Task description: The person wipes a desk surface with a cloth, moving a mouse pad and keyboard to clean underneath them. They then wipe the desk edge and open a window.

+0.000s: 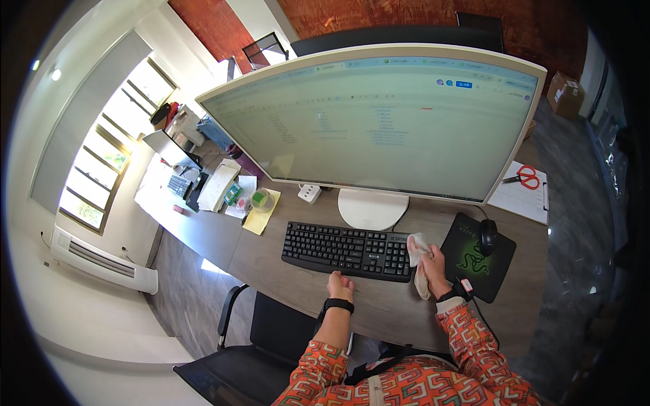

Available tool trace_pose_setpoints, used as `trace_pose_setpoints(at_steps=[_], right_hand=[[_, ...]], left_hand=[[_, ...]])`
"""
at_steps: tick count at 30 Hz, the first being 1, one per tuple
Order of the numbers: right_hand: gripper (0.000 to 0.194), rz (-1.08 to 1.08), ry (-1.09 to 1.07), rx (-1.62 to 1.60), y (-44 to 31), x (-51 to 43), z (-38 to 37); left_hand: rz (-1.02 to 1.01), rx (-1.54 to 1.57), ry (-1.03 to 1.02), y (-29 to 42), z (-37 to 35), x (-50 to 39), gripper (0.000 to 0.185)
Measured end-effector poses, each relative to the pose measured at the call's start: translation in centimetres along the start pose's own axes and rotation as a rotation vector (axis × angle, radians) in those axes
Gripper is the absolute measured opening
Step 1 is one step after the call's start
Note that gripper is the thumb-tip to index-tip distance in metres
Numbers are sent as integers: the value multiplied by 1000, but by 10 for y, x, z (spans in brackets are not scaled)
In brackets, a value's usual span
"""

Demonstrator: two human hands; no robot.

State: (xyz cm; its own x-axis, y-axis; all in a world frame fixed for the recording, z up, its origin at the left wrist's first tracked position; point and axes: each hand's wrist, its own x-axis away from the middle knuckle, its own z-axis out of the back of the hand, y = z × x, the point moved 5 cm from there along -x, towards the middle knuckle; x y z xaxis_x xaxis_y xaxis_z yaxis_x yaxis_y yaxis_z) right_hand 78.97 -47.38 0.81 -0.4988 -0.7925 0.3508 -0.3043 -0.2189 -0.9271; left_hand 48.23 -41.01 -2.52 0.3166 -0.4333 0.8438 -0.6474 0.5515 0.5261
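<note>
A pale crumpled cloth (419, 247) is gripped in my right hand (433, 268). It lies against the right end of a black computer keyboard (348, 248), and a loose part of it hangs down towards the desk. My left hand (341, 286) is just in front of the keyboard's front edge, fingers loosely curled and nothing visible in them. Whether its fingertips touch the keyboard is hard to tell. Right of the cloth, a black mouse (488, 237) rests on a dark mouse pad (469, 274) with a green emblem.
Behind the keyboard stands a large monitor (376, 137) on a round white base (373, 208). Red-handled scissors (528, 177) lie on a clipboard (523, 203). Leftward are a white power strip (309, 193), a clear cup (262, 201) and stacked papers (219, 188). A black chair (279, 319) is at the desk's front.
</note>
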Motion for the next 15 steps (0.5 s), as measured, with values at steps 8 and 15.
trace_pose_setpoints(at_steps=[8, 15], right_hand=[[32, -19, -160, 30, -22, -45, -19], [25, -192, -194, -71, -12, -65, -18]], left_hand=[[-95, 65, 57, 26, 9, -15, 39], [-51, 102, 44, 29, 13, -10, 31]])
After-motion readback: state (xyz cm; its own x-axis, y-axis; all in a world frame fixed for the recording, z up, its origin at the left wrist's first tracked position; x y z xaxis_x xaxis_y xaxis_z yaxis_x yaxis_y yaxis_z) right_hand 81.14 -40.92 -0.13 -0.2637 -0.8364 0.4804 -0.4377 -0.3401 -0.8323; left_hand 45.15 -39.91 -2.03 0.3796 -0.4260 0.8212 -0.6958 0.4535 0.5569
